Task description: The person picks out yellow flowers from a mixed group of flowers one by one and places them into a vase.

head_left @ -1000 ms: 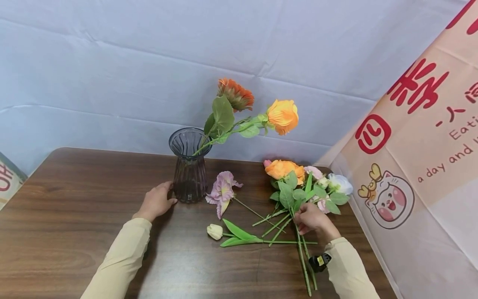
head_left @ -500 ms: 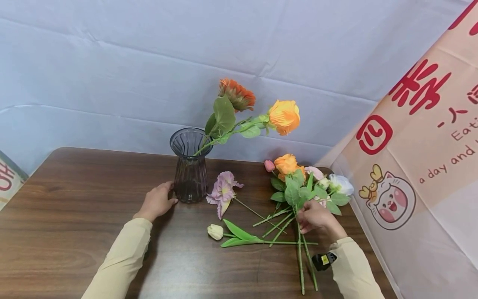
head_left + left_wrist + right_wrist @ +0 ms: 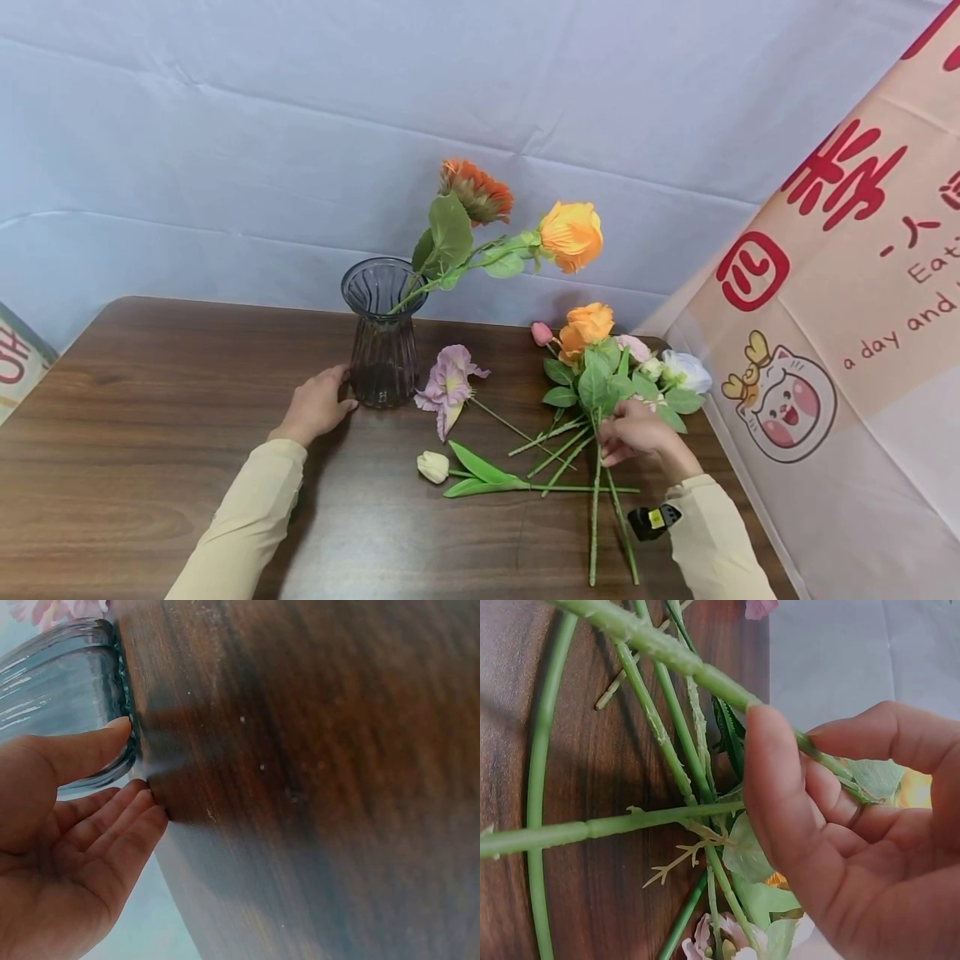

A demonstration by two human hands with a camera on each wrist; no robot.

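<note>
In the head view my left hand rests beside the base of a ribbed, smoky glass vase. In the left wrist view, its thumb touches the vase's bottom edge and the fingers are fairly straight. An orange gerbera-like flower and a yellow-orange rose lean right out of the vase. My right hand pinches the green stem of an orange rose between thumb and fingers, over a pile of flowers. The rose's head tilts up above the pile; its stem hangs toward the table front.
A purple flower and a white tulip lie between the hands on the wooden table. A pink tulip bud and a pale blue flower are in the right pile. Cloth walls stand behind and to the right.
The orange rose has risen and turned upward in my right hand, and its stem's lower end has swung left. The right hand has shifted slightly right. My left hand stays by the vase.
</note>
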